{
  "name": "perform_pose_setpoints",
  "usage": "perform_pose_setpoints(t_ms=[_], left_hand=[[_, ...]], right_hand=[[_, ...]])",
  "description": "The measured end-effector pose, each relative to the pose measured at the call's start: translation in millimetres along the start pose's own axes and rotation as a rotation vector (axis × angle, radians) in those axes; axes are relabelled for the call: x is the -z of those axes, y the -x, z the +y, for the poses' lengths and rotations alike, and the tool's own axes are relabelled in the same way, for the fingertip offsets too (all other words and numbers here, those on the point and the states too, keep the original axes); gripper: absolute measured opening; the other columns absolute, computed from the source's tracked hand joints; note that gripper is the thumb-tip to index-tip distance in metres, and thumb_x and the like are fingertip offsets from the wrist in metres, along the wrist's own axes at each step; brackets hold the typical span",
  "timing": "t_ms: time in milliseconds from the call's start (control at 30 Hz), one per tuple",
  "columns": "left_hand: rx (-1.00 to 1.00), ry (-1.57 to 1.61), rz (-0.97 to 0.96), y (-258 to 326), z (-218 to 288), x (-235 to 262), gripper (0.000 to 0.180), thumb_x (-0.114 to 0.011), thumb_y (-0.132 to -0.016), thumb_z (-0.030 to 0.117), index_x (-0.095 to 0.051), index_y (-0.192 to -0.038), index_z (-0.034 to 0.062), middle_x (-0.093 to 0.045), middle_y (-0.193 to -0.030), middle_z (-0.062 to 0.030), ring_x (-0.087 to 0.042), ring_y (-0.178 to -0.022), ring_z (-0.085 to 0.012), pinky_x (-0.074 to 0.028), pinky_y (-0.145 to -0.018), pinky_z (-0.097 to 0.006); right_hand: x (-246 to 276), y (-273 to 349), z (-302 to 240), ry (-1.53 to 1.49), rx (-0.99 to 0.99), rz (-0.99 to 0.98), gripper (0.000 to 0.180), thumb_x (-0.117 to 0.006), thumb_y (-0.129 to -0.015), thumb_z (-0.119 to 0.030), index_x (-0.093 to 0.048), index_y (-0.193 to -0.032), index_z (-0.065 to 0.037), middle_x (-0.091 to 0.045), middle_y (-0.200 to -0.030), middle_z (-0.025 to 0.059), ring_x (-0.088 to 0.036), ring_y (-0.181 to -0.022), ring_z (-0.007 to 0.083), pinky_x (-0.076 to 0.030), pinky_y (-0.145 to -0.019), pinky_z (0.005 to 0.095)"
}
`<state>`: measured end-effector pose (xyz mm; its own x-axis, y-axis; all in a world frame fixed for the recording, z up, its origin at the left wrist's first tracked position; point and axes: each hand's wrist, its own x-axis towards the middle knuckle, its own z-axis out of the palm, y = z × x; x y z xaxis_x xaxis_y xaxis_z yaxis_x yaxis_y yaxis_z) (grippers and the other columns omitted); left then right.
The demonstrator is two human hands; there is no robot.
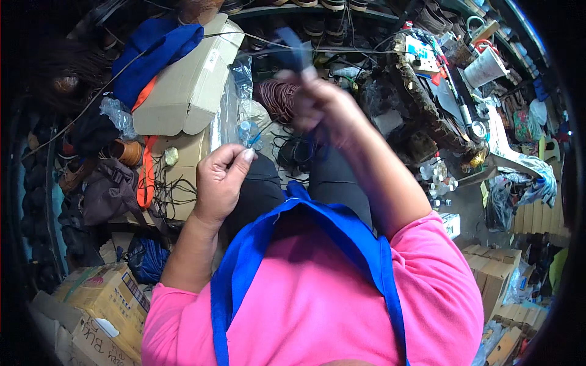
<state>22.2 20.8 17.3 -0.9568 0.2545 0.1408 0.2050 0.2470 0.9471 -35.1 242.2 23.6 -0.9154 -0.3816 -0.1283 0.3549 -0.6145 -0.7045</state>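
Left hand: from my remote view, thumb and forefinger pinched together, seemingly on a thin blue strand just above the thumb tip. Right hand: blurred, fingers closed round a dark blue-grey object jutting beyond them. I judge the strand light, flexible; pinch near its end. Object probably stiffer; grip its near end. Slipperiness: cannot tell.
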Motion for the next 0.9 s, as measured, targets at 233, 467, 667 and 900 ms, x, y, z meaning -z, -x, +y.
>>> perform_pose_setpoints(t_ms=[233,467,667,900], left_hand=[[0.066,0.117,0.006,-1,-2,-5,0.014,-0.056,-0.089,0.011,-0.062,-0.083,-0.0002,-0.061,-0.076,0.0004,-0.052,-0.072,-0.0047,-0.041,-0.069,-0.02],[0.058,0.118,0.017,2,0,-2,0.013,-0.056,-0.088,0.01,-0.062,-0.083,-0.0007,-0.061,-0.076,-0.0009,-0.052,-0.073,-0.0056,-0.041,-0.07,-0.021],[0.191,0.343,0.068,8,-19,-3,0.017,-0.057,-0.089,0.015,-0.063,-0.09,-0.0005,-0.062,-0.079,-0.0009,-0.039,-0.059,-0.002,-0.03,-0.054,-0.018],[0.169,0.355,-0.05,4,-25,-16,0.017,-0.058,-0.089,0.016,-0.063,-0.092,-0.0004,-0.055,-0.071,0.0029,-0.034,-0.055,-0.0016,-0.025,-0.05,-0.018]], right_hand=[[-17,8,42,0.22,-0.188,-0.05,0.035,-0.056,-0.089,-0.038,-0.053,-0.101,-0.005,-0.044,-0.064,-0.0039,-0.037,-0.05,0.0068,-0.032,-0.047,0.0203],[17,-4,-16,-0.149,0.134,0.103,0.041,-0.05,-0.092,-0.037,-0.052,-0.113,-0.003,-0.038,-0.062,-0.0041,-0.033,-0.048,0.0035,-0.029,-0.045,0.0188],[46,49,-56,0.711,0.029,0.427,0.042,-0.049,-0.091,-0.046,-0.058,-0.104,-0.007,-0.054,-0.075,0.0007,-0.046,-0.064,0.0087,-0.038,-0.059,0.0237],[146,130,-141,1.705,0.319,1.094,0.049,-0.063,-0.079,-0.031,-0.052,-0.124,-0.014,-0.062,-0.104,0.0192,-0.06,-0.097,0.0313,-0.046,-0.084,0.0362]])
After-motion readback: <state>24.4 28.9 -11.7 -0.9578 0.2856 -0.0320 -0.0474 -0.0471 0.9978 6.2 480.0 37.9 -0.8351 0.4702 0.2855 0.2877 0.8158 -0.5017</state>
